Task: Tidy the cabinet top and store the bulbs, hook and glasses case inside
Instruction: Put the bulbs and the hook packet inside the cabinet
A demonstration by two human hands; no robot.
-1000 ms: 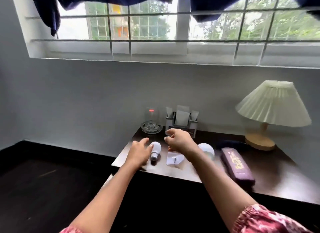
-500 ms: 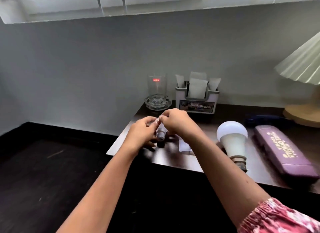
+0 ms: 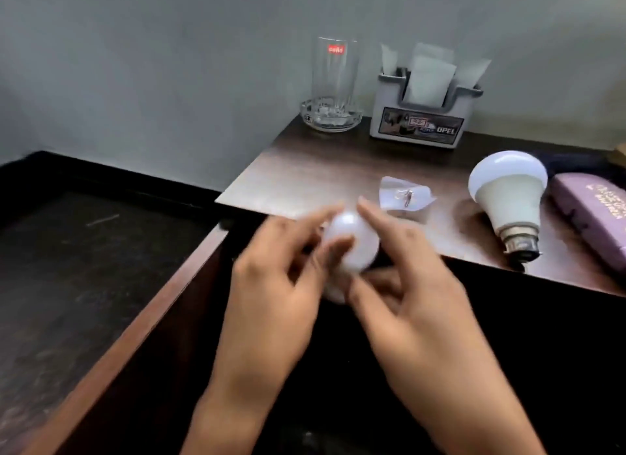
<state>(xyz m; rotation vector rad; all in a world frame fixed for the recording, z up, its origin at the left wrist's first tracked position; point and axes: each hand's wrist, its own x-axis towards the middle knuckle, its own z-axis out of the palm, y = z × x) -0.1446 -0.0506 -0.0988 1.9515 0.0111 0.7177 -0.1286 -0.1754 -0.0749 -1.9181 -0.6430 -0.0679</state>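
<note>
A small white bulb [image 3: 355,241] is held in front of the cabinet's near edge, between my left hand [image 3: 281,278] and my right hand [image 3: 406,278]; fingers of both touch it. A larger white bulb [image 3: 506,192] lies on its side on the dark wooden cabinet top [image 3: 305,170], cap toward me. Between the bulbs lies a clear adhesive hook [image 3: 403,197] with a small metal hook. The purple glasses case [image 3: 596,214] lies at the right edge, partly cut off.
At the back stand a clear tall glass [image 3: 333,72] in a glass ashtray [image 3: 330,117] and a grey holder with paper sachets [image 3: 421,116]. The grey wall is behind. Dark floor lies to the left. The cabinet front below my hands is dark.
The view has tilted down and moved closer. Both hands have lifted the small bulb off the cabinet top and drawn it toward me, past the front edge.
</note>
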